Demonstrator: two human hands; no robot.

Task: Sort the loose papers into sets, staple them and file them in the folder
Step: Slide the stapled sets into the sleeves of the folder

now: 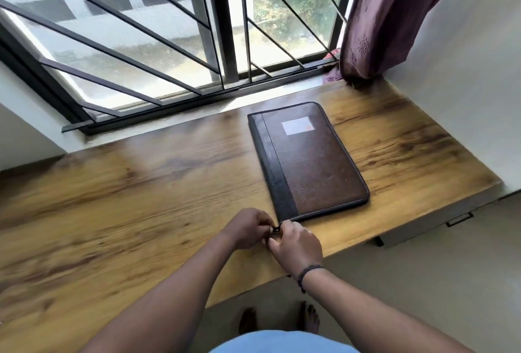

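A long wooden desk (141,197) runs under a barred window (141,42), with a purple curtain (394,14) hanging at its far right corner; on the right half of the desk lies the brown zip folder (310,161), closed and flat, its dark spine to the left and a pale label (296,125) near the far end, its near edge just inside the desk's front edge; no loose papers or stapler are in sight, so the sorting appears not yet begun; at the folder's near left corner both hands meet, the left hand (248,228) and the right hand (296,242), whose wrist carries a dark band (307,271), each with fingers curled in and pinching at the small dark zip pull (275,229); which hand truly has the tab is too small to tell; the step in hand looks to be unzipping; it would go best with one hand pinning the corner flat while the other draws the pull steadily along the edge, slowing round the rounded corners; the broad bare wood to the left offers room to swing the cover open, whereas the wall on the right and the near desk edge leave little margin.
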